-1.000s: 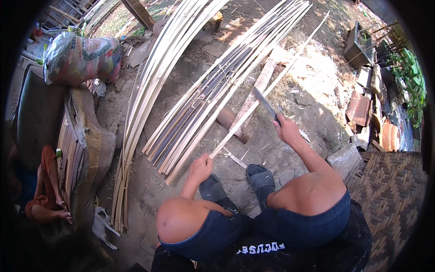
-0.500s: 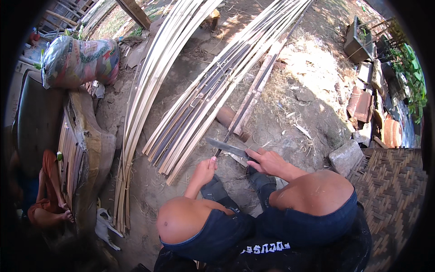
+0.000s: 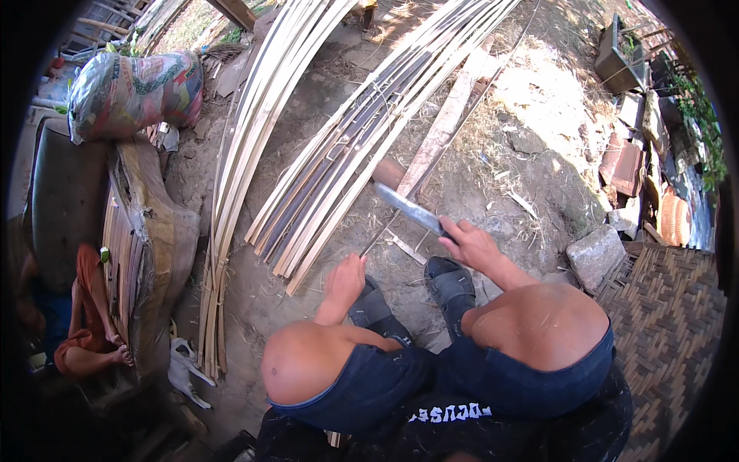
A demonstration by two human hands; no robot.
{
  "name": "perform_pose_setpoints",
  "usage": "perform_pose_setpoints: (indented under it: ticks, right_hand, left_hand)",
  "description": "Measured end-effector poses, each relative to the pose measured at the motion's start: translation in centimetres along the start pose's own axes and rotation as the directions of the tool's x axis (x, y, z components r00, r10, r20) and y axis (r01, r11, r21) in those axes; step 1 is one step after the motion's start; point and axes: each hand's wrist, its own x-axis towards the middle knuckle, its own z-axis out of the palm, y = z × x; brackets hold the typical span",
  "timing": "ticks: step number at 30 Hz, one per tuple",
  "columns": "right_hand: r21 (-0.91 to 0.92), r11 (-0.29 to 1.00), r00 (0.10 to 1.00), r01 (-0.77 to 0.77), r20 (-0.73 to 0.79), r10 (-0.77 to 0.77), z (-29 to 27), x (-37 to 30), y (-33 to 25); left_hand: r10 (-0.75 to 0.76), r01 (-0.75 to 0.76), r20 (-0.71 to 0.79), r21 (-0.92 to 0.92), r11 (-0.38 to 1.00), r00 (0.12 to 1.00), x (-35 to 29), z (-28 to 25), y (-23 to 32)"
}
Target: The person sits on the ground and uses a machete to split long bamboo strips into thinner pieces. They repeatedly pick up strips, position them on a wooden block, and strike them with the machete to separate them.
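Note:
My left hand (image 3: 344, 279) is closed, pinching the near end of a long, thin dark bamboo strip (image 3: 454, 138) that runs away from me toward the far right. In my right hand (image 3: 472, 245) is the dark handle of a large knife (image 3: 413, 208), fingers wrapped round it. Its broad blade points up and left, crossing over the strip a short way beyond my left hand; whether it touches the strip I cannot tell. Under the strip's middle stretch lies a flat wooden slat (image 3: 443, 131), beside a short round log (image 3: 388, 173).
Two bundles of long split strips, one pale (image 3: 246, 138) and one mixed pale and dark (image 3: 331, 181), lie to the left. A stone (image 3: 596, 258) and a woven mat (image 3: 662, 308) are at right. A seated person's legs (image 3: 94, 308), a cat (image 3: 187, 373) and a stuffed sack (image 3: 135, 92) are at left.
My right hand has moved the knife farther up along the strip, away from my left hand, and the blade is tilted differently. The strip has shifted off the slat to its right.

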Motion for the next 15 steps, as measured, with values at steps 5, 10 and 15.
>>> perform_pose_setpoints:
  ticks: [5,10,15]
  right_hand:
    - [-0.021,0.905,0.859,-0.425,-0.326,0.396,-7.0,6.5,12.2]
    - [0.086,0.996,0.997,0.014,-0.076,-0.008,-0.6,2.9,0.3]
    - [0.001,0.955,0.935,-0.296,-0.204,0.290,-3.7,4.2,8.4]
  left_hand:
    - [-0.006,0.008,-0.017,0.141,0.990,1.000,-0.9,-0.4,-0.7]
    - [0.009,-0.001,0.032,-0.252,0.968,0.999,-0.9,0.6,-1.6]
    - [-0.212,0.589,0.612,-0.519,0.619,0.762,-6.0,-1.3,-8.0]
